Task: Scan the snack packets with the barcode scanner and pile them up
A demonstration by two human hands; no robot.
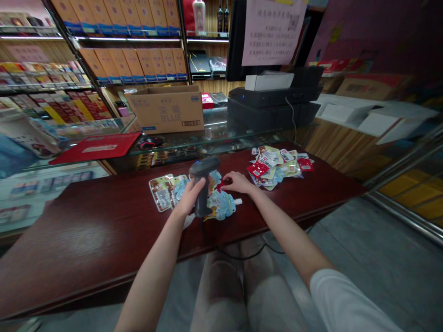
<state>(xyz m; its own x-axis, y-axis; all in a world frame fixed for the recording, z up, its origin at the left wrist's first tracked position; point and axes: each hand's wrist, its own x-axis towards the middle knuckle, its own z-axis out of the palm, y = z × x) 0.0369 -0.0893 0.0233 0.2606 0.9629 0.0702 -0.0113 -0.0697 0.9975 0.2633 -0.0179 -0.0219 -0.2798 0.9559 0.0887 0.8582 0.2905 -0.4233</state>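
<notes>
My left hand is closed round the grip of a dark barcode scanner, its head tilted up toward the right. Just right of it, my right hand pinches a small red packet by its edge. Beneath and around the scanner lie several snack pouches, among them a light-blue spouted pouch with a white cap. A clear and green pouch rests at the left end of this group. Farther right sits a heap of mixed small packets, apart from my hands.
The dark red wooden table runs beneath everything. Behind it are a glass counter, a cardboard box, a red mat, a computer mouse and a black monitor with a paper sign. The scanner's cable hangs over my lap.
</notes>
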